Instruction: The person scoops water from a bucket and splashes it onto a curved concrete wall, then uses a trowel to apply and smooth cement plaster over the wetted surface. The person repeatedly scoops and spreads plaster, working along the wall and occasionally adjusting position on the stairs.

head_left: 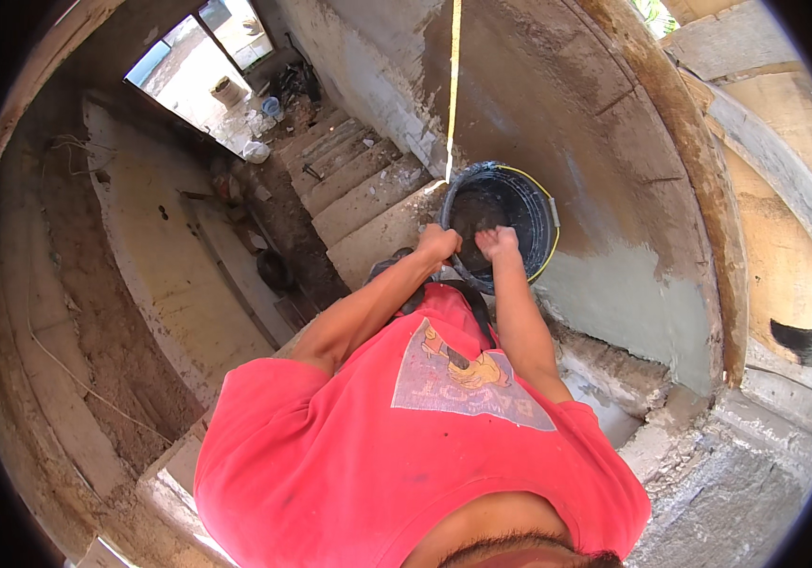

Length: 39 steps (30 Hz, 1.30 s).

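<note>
A black bucket point(498, 186) with pale residue and a yellow handle sits in front of me at the top of the stairs. My left hand point(440, 242) grips the left side of its rim. Inside the bucket, my right hand point(498, 241) has its palm partly turned up and its fingers slightly bent and apart, with nothing visible in them. What lies at the bottom of the bucket is dark and hard to tell.
Concrete steps point(354, 189) descend toward a bright doorway point(188, 85) with containers and debris beside it. A plastered wall point(605, 189) rises at right, beside wooden boards point(785, 170). A yellow strip point(453, 85) hangs above the bucket. A drop point(179, 284) lies to my left.
</note>
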Each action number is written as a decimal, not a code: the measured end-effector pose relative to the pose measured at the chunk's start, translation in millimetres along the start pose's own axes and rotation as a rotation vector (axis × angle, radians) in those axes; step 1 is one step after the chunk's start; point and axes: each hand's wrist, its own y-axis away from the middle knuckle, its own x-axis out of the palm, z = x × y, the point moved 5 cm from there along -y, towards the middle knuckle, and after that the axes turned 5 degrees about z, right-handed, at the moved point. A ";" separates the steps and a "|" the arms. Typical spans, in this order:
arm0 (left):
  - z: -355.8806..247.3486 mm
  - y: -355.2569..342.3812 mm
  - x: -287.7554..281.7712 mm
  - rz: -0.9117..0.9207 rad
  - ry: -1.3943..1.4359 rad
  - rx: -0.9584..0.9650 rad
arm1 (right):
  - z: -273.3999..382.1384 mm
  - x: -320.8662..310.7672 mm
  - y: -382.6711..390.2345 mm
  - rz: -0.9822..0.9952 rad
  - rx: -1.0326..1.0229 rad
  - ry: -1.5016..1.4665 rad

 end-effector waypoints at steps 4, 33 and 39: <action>4.1 -4.3 3.9 0.024 -0.032 0.016 | -32.6 -38.5 -18.7 -0.136 0.050 0.048; -14.3 16.3 15.6 0.098 -0.064 -0.050 | 10.5 -2.5 27.8 0.215 0.061 -0.366; -17.9 26.3 20.7 0.161 -0.068 -0.043 | 195.4 84.7 176.0 0.890 -0.501 -0.470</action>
